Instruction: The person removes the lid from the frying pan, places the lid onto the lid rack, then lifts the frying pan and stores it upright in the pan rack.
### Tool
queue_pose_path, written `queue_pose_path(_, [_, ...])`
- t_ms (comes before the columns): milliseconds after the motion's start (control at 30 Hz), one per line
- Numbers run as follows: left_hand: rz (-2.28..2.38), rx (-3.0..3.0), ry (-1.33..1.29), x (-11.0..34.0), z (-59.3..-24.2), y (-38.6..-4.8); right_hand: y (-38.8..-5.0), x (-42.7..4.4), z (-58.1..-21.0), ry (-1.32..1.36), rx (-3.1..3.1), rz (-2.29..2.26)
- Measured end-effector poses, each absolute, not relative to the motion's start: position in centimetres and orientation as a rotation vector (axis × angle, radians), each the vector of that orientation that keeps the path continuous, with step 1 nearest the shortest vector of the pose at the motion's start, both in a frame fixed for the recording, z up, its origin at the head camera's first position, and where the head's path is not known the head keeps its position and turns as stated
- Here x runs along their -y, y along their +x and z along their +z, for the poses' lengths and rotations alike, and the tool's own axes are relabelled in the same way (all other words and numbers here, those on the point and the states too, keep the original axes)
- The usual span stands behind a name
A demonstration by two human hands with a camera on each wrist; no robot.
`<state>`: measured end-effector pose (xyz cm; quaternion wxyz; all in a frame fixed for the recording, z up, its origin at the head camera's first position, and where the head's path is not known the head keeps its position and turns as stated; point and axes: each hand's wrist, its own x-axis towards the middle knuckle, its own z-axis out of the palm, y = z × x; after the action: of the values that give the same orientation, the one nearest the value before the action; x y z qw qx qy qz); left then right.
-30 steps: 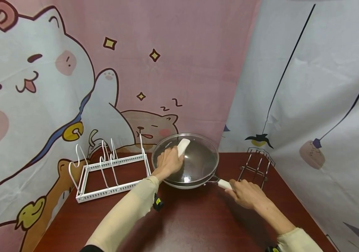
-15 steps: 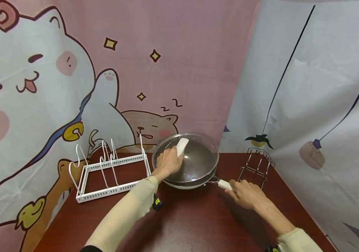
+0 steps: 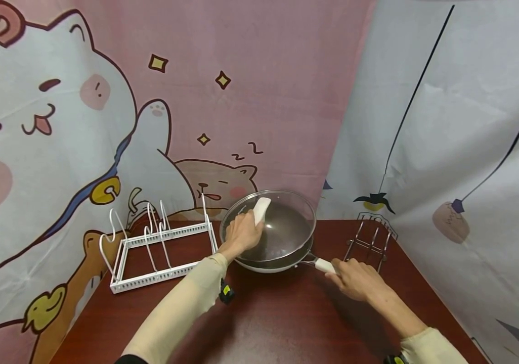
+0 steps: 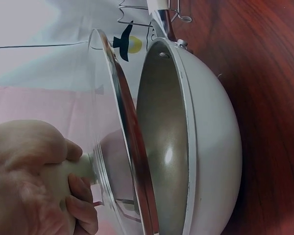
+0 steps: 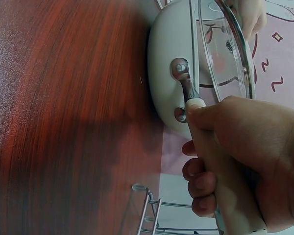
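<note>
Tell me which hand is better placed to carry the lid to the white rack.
Probably the left hand: it grips the lid by its knob, and the rack stands on that side. The right hand holds the pan by its handle.

The head view is moderately bright and evenly lit, and the soft shadows on the table [image 3: 268,328] below the right hand [image 3: 355,279] and nearer the person than the left hand [image 3: 243,234] suggest light from above. A hazy sheen whitens the table's near edge between the hands. Just beyond the left hand, a pale glint shows through the lid [image 3: 289,217]; in the left wrist view it is a small, hard highlight inside the pan [image 4: 216,142]. The cloth [image 3: 296,106] behind the hands reads clearly, stretched toward the outer edges by the wide lens. Both wrist views look dimmer and softer, with speckled grain on the table far from the right hand.
</note>
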<state>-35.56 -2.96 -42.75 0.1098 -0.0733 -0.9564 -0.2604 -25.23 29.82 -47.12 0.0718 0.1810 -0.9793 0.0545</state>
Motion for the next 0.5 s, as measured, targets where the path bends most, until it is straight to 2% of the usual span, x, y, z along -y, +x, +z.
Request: queue_pose_path(500, [-0.803, 2.764, -0.227, 2.93, -43.26, -35.64, -25.18, -29.71, -47.00, 0.548, 2.936, 0.164])
